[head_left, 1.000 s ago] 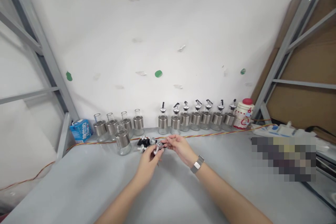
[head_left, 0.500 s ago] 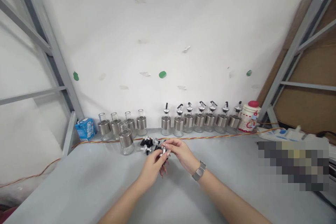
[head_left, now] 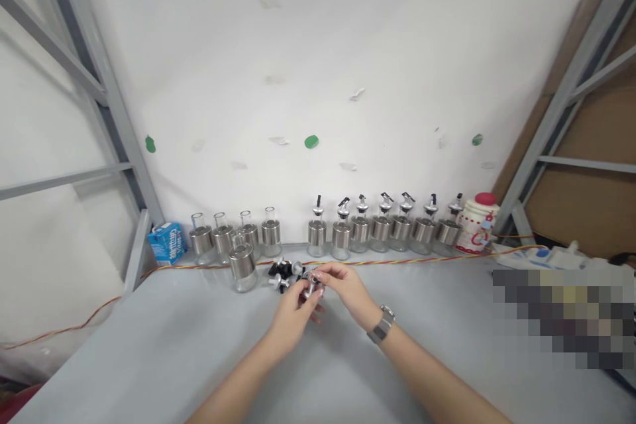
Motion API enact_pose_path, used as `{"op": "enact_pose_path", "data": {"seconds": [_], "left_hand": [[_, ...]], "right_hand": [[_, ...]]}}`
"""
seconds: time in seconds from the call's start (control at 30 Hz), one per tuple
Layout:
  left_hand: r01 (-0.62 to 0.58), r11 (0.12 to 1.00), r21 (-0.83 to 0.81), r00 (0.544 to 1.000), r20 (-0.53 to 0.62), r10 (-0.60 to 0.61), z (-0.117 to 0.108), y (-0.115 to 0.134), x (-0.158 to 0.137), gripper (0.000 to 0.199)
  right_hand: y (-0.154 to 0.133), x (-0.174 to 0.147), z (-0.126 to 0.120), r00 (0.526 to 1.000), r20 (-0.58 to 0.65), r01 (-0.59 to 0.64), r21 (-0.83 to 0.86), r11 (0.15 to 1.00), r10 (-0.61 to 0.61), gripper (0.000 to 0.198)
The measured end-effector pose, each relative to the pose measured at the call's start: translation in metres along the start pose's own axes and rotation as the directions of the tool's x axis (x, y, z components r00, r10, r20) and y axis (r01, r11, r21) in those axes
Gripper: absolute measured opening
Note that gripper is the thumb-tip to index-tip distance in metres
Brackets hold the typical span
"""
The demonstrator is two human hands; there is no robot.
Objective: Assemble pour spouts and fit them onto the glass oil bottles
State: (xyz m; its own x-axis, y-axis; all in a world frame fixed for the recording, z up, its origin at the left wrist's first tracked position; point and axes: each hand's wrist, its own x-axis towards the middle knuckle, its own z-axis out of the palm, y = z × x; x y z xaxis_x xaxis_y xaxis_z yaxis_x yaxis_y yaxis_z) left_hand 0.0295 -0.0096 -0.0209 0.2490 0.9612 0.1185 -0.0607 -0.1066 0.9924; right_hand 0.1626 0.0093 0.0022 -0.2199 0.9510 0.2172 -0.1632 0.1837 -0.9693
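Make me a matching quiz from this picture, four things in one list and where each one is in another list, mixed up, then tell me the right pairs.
Things:
1. Spout piece
2. Blue carton
3. Red-topped container
4. Silver wristband

Places:
A. At the right end of the row of spouted bottles
B. Around the right wrist
C. In the fingers of the left hand and right hand
D. Left of the bottles without spouts

Pairs: 1-C, 2-D, 3-A, 4-B
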Motion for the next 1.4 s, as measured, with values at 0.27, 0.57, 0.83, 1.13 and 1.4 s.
{"op": "enact_pose_path", "data": {"seconds": [0.27,0.57,0.83,1.13,1.4], "left_hand": [[0.177,0.900,-0.398,0.971,-0.078,-0.226,-0.009,0.022,0.001,0.028],[0.170,0.873,-0.458,0.960,-0.123,-0.251,-0.026,0.024,0.008,0.036],[0.186,0.865,-0.466,0.957,-0.114,-0.267,-0.024,0.022,0.009,0.044],[0.212,0.849,-0.484,0.950,-0.103,-0.296,-0.023,0.027,0.007,0.046],[0.261,0.942,-0.211,0.936,-0.181,-0.300,-0.023,0.021,0.010,0.044]], "right_hand": [[0.019,0.012,-0.013,0.987,-0.163,-0.047,-0.233,0.971,0.009,0.039],[0.034,0.003,-0.017,0.969,0.189,0.246,-0.712,0.657,-0.159,0.012],[0.037,0.004,-0.017,0.963,0.163,0.256,-0.809,0.530,-0.216,0.015],[0.044,0.010,-0.025,0.963,0.196,0.267,-0.795,0.544,-0.186,0.017],[0.046,0.009,-0.024,0.970,0.160,0.242,-0.735,0.634,-0.185,0.015]]}}
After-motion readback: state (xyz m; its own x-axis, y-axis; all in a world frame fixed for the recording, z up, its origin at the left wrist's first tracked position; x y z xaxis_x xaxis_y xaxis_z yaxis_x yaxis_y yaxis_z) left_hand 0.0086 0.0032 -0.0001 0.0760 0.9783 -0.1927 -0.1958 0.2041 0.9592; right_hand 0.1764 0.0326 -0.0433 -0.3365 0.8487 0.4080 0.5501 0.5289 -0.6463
